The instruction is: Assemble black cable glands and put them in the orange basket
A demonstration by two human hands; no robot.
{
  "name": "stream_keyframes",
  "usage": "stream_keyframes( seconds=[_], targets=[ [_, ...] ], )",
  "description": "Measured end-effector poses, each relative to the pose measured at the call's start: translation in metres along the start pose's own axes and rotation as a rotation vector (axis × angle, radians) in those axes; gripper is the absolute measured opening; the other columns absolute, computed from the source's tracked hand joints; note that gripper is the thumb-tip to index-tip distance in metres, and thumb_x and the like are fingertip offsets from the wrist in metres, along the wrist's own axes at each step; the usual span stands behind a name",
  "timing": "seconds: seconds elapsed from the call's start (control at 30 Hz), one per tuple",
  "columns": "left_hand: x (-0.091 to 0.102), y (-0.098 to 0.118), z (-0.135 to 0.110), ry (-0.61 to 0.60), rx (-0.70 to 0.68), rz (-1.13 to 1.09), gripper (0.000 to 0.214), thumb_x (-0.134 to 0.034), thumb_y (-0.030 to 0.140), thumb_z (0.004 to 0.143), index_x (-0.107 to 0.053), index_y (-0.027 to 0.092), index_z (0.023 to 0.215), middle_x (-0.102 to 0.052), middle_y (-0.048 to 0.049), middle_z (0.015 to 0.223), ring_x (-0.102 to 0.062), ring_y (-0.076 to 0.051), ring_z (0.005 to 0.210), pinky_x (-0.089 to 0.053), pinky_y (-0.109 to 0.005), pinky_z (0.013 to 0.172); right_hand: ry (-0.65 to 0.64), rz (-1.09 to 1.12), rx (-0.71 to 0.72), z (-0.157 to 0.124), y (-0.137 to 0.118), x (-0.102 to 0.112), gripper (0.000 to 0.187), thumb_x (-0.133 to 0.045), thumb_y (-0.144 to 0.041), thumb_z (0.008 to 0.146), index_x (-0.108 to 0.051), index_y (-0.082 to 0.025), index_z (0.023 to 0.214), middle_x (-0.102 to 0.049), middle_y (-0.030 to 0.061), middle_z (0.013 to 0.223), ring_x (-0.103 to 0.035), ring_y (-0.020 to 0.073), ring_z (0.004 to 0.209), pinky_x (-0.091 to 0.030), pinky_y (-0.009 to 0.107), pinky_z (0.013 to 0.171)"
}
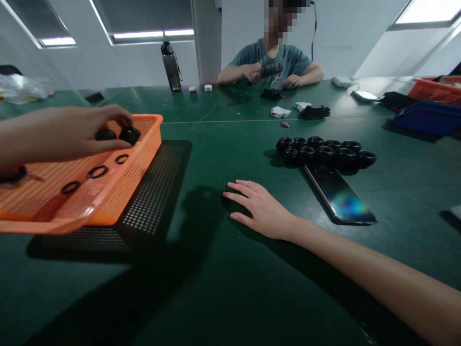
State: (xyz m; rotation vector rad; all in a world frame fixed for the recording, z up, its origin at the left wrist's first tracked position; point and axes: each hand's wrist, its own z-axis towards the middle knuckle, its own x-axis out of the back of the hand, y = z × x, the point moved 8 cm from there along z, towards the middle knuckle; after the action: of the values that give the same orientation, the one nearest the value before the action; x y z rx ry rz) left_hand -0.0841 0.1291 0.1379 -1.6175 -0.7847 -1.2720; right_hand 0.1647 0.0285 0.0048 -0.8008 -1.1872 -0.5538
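Over the orange basket (108, 211), at the left, my left hand (82, 129) is closed with a small black round part (130, 135) between thumb and fingers. A second black piece (105, 134) shows beneath the curled fingers; whether it is also held is unclear. Several black rings (98, 171) lie in the basket under the hand. My right hand (257, 209) rests palm down on the green table, fingers stretched out, holding nothing. To its right stand two rows of glossy black ring-shaped parts (326, 154), at the top end of a dark smartphone (342, 197).
Across the green table (223, 298), a co-worker (266, 62) holds a dark tool. A water bottle (171, 66) stands at the back. Small white and black pieces (314, 112) lie near the co-worker. Blue (430, 117) and red (437, 90) bins sit at the right.
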Motion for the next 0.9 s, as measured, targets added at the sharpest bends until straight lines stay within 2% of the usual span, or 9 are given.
stream_keyframes(
  seconds=[0.03, 0.13, 0.2, 0.3, 0.4, 0.53, 0.77, 0.83, 0.9],
  targets=[
    [0.006, 0.020, -0.007, 0.038, 0.011, 0.061, 0.070, -0.029, 0.068, 0.082, -0.046, 0.015, 0.124, -0.058, 0.0009, 0.088, -0.057, -0.016, 0.077, -0.038, -0.030, 0.075, 0.004, -0.001, 0.003, 0.000, 0.000, 0.000, 0.048, -0.051, -0.040, 0.088, -0.052, -0.018, 0.131, -0.046, 0.0116, 0.142, -0.037, 0.0295, 0.134, -0.034, 0.053, 0.107],
    [-0.001, 0.113, -0.030, 0.060, -0.289, 0.056, 0.030, -0.053, 0.044, 0.085, -0.057, 0.028, 0.110, -0.062, 0.0017, 0.090, -0.058, -0.016, 0.067, -0.038, -0.026, 0.064, 0.039, -0.005, 0.029, -0.001, 0.000, -0.001, 0.046, -0.052, -0.038, 0.088, -0.053, -0.018, 0.129, -0.047, 0.0123, 0.141, -0.039, 0.0301, 0.132, -0.035, 0.054, 0.106],
    [-0.011, 0.161, -0.040, 0.101, -0.446, 0.003, 0.022, -0.054, 0.027, 0.086, -0.057, 0.029, 0.108, -0.062, -0.0004, 0.088, -0.058, -0.018, 0.071, -0.037, -0.025, 0.059, 0.067, -0.015, 0.040, -0.001, 0.000, -0.001, 0.045, -0.053, -0.036, 0.087, -0.053, -0.019, 0.129, -0.048, 0.0123, 0.140, -0.041, 0.0302, 0.132, -0.035, 0.054, 0.105],
    [-0.031, 0.198, -0.039, 0.101, -0.570, 0.038, 0.029, -0.052, 0.011, 0.085, -0.056, 0.027, 0.109, -0.063, -0.0021, 0.086, -0.059, -0.020, 0.073, -0.036, -0.026, 0.053, 0.067, -0.029, 0.023, -0.001, 0.001, -0.001, 0.044, -0.055, -0.036, 0.086, -0.054, -0.020, 0.128, -0.049, 0.0116, 0.140, -0.041, 0.0299, 0.131, -0.035, 0.053, 0.106],
    [-0.047, 0.203, -0.028, 0.065, -0.584, 0.121, 0.032, -0.053, 0.007, 0.083, -0.056, 0.023, 0.109, -0.064, -0.0033, 0.087, -0.060, -0.021, 0.074, -0.037, -0.026, 0.051, 0.035, -0.032, 0.003, 0.000, 0.000, 0.000, 0.045, -0.055, -0.035, 0.086, -0.053, -0.021, 0.129, -0.048, 0.0113, 0.141, -0.041, 0.0292, 0.131, -0.035, 0.052, 0.106],
    [-0.053, 0.202, -0.025, 0.052, -0.629, 0.146, 0.029, -0.054, 0.014, 0.085, -0.054, 0.023, 0.113, -0.064, -0.0041, 0.093, -0.062, -0.021, 0.078, -0.039, -0.026, 0.052, 0.014, -0.020, 0.003, 0.002, -0.001, 0.000, 0.047, -0.054, -0.036, 0.086, -0.053, -0.018, 0.130, -0.046, 0.0130, 0.142, -0.039, 0.0298, 0.132, -0.033, 0.052, 0.108],
    [-0.043, 0.185, -0.025, 0.041, -0.570, 0.059, 0.052, -0.059, 0.031, 0.085, -0.040, 0.030, 0.133, -0.058, -0.0065, 0.108, -0.062, -0.019, 0.073, -0.042, -0.025, 0.053, 0.020, 0.001, 0.001, 0.001, 0.000, 0.001, 0.046, -0.054, -0.036, 0.087, -0.053, -0.018, 0.129, -0.046, 0.0122, 0.142, -0.039, 0.0293, 0.133, -0.032, 0.052, 0.108],
    [-0.035, 0.183, -0.023, 0.044, -0.554, -0.067, 0.036, -0.053, 0.033, 0.088, -0.051, 0.027, 0.123, -0.057, -0.0070, 0.106, -0.061, -0.019, 0.077, -0.045, -0.026, 0.060, 0.019, 0.009, 0.007, 0.001, 0.000, 0.001, 0.045, -0.053, -0.036, 0.087, -0.054, -0.016, 0.128, -0.047, 0.0134, 0.141, -0.039, 0.0304, 0.133, -0.033, 0.052, 0.108],
    [-0.028, 0.188, -0.025, 0.016, -0.595, -0.264, 0.019, -0.049, 0.032, 0.090, -0.060, 0.019, 0.098, -0.057, -0.0056, 0.097, -0.058, -0.019, 0.084, -0.046, -0.029, 0.073, 0.036, 0.022, 0.026, 0.000, 0.000, 0.001, 0.045, -0.054, -0.036, 0.087, -0.055, -0.016, 0.127, -0.048, 0.0142, 0.140, -0.040, 0.0311, 0.132, -0.033, 0.053, 0.107]
  ],
)
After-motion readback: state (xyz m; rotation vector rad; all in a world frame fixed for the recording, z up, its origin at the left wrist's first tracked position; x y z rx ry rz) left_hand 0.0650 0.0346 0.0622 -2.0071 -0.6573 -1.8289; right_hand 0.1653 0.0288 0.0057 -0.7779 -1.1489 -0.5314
